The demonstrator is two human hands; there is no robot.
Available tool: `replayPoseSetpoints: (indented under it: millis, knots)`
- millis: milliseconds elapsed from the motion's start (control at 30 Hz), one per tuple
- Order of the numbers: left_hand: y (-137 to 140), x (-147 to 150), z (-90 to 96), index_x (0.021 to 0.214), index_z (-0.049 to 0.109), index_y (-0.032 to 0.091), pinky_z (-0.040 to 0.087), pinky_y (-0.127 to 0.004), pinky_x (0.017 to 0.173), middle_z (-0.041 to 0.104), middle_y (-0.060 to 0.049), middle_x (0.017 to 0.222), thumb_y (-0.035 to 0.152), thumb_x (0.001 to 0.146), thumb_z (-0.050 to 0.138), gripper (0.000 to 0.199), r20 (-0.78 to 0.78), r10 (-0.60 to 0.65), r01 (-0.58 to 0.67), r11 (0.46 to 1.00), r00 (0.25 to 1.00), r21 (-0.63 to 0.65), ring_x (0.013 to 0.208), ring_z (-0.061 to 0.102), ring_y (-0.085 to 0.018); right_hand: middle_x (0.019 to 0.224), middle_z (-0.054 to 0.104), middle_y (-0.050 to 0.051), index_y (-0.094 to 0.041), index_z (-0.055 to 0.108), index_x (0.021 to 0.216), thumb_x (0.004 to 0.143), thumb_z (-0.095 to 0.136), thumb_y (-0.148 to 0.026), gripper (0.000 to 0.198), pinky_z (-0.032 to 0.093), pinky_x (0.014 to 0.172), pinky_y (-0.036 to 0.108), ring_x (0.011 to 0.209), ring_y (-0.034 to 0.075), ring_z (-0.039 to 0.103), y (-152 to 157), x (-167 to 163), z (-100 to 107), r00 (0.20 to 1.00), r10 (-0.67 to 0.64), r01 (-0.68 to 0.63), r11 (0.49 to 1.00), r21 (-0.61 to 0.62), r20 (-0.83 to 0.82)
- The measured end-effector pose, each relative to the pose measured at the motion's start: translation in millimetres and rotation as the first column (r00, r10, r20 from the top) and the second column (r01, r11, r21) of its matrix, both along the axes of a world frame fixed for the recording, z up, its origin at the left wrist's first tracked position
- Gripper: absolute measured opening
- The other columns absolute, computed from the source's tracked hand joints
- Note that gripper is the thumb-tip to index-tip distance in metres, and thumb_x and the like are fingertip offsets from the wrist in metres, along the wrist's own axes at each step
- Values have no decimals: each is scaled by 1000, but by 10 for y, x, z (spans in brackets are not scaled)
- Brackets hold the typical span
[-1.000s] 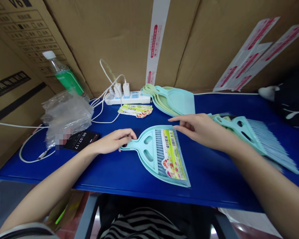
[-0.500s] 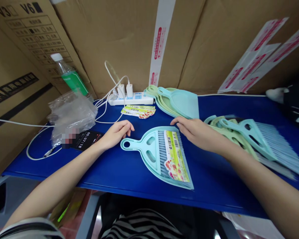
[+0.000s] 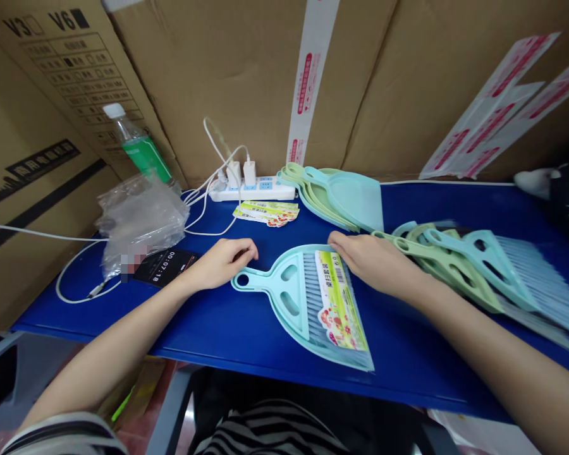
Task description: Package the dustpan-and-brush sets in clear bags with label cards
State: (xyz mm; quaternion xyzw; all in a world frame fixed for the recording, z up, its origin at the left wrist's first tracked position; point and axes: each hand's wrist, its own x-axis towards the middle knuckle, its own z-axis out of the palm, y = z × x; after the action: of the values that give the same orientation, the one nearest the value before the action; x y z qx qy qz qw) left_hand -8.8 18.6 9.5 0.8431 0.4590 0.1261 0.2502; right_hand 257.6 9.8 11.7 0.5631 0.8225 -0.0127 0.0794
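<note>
By dustpan set (image 3: 306, 306), ten and one o'clock, left hand (image 3: 222, 262), right hand (image 3: 367, 258) are curled, perhaps for steadying, pinch untellable.

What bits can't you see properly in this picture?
All in the head view:
Right hand: its own back hides most of the fingertips, so its grip is unclear.
Bristles: partly covered by the label.
Label's tiny print: too small to read.
Brushes on the right: upper ones partly hide lower ones.
Beside the phone: a pixelated patch covers something.
Black item: cut off by the right edge.
</note>
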Motion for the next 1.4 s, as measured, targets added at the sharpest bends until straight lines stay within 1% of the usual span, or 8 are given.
replayPoseSetpoints:
  millis: [100,267,333,567,800,1100,1267,1400]
  knots:
    - [3,-89,135,87,60,19,39,-25,63,63,-1,76,22,91,42,19,-86,187,-156,947,979,282,66,56,-15,75,70,8,-20,54,92,97,28,-16,27,36,58,28,68,22,67,-2,-15,-6,998,19,-20,1000,-14,-55]
    - [57,-322,410,111,59,18,42,-32,69,61,-12,109,34,92,45,29,7,678,-510,546,735,665,98,60,-27,67,65,6,-20,53,89,96,29,-16,25,36,57,27,62,21,64,10,6,-56,994,35,-34,999,13,-100]
    - [98,-398,454,125,52,12,43,-34,68,60,-17,116,43,89,48,47,-47,763,-552,508,644,661,102,59,-32,66,63,5,-21,53,88,96,29,-17,25,36,56,27,62,21,63,15,16,-65,992,34,-34,999,5,-119]
    - [159,-409,369,140,40,6,47,-37,64,70,-20,95,18,84,38,57,-286,772,-480,593,568,646,80,68,-32,65,59,3,-22,51,85,96,27,-20,27,39,58,29,62,21,61,15,30,-67,985,33,-35,999,-9,-168]
    - [33,-176,198,131,48,13,45,-29,63,71,-10,85,19,86,38,46,-426,456,-171,813,782,557,76,68,-25,87,59,9,-21,56,81,95,28,-22,31,47,63,32,68,20,62,54,101,-187,944,162,-111,977,183,-289]
    - [-20,-190,188,126,43,16,39,-24,60,54,5,65,18,86,36,41,-202,-79,103,988,976,112,55,51,-13,73,63,7,-24,44,75,92,33,-18,21,45,65,31,68,22,64,47,39,-71,931,-26,24,1000,-9,-363]
    - [-52,-190,231,128,41,17,38,-23,59,48,7,62,24,92,33,37,3,-196,195,972,981,-132,53,44,-11,62,56,-1,-25,41,74,92,33,-28,19,44,51,29,47,16,55,81,99,-63,762,-210,145,977,-156,-613]
    - [-50,-199,238,128,41,17,40,-24,62,56,5,67,31,97,29,36,-4,-166,163,974,986,-160,57,49,-12,64,55,-1,-24,45,78,93,35,-38,23,47,48,27,53,16,57,124,161,-122,548,-320,111,944,-312,-773]
